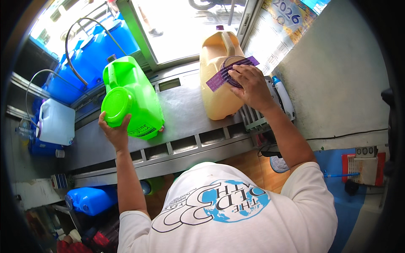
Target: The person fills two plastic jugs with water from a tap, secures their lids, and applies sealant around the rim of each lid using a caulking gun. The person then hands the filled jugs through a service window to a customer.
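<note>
A bright green water jug stands on the metal counter, its wide round green lid facing me. My left hand grips the lower rim of that lid, thumb on the right and fingers on the left. To the right is a cream-coloured jug with a handle and a small dark cap on top. My right hand is closed over the front of its round lid, fingers on a purple plastic strip. The strip lies slantwise across the lid, both ends sticking out. My palm and fingers hide part of the lid.
Big blue drums with hoses stand behind at the left, near a pale blue jug. The metal counter has a slotted front edge. A white-and-blue bottle-shaped thing stands by the right wall. A blue container is lower left.
</note>
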Demonstrator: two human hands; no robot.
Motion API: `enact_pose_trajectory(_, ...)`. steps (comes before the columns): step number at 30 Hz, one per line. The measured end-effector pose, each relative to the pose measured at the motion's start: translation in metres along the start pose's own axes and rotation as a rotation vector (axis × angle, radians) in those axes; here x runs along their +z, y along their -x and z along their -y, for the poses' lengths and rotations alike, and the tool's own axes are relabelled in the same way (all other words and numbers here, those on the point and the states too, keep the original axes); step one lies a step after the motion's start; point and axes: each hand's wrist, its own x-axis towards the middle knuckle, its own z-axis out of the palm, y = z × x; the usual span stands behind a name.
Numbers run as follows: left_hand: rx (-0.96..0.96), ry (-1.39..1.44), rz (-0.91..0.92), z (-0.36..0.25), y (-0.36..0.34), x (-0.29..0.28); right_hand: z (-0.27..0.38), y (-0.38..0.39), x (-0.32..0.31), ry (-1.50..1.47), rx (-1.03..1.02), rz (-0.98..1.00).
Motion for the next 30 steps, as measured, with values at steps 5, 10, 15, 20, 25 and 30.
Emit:
enact_pose_trajectory(5,0.085,-0.195,-0.194,-0.019,0.007,0.018,0.005,0.002,0.007,0.038,-0.038,-0.058)
enact_pose_trajectory(10,0.084,-0.02,-0.031,-0.01,0.002,0.008,0.008,-0.011,-0.019,0.007,-0.048,-0.139)
enact_pose_trajectory(15,-0.107,0.152,0.333,-0.006,-0.018,-0.032,0.061,-0.057,-0.057,-0.09,-0.152,-0.295)
enact_pose_trajectory(20,0.026,-0.117,0.12,-0.025,0.014,-0.03,0.137,-0.085,0.004,-0.82,0.116,-0.009)
enact_pose_trajectory(25,0.13,0.051,0.27,0.001,-0.036,-0.051,0.188,-0.098,0.116,-1.327,0.362,0.239)
enact_pose_trajectory(30,-0.102,0.205,0.487,0.007,-0.053,-0.041,0.237,-0.131,0.141,-1.176,0.343,0.131)
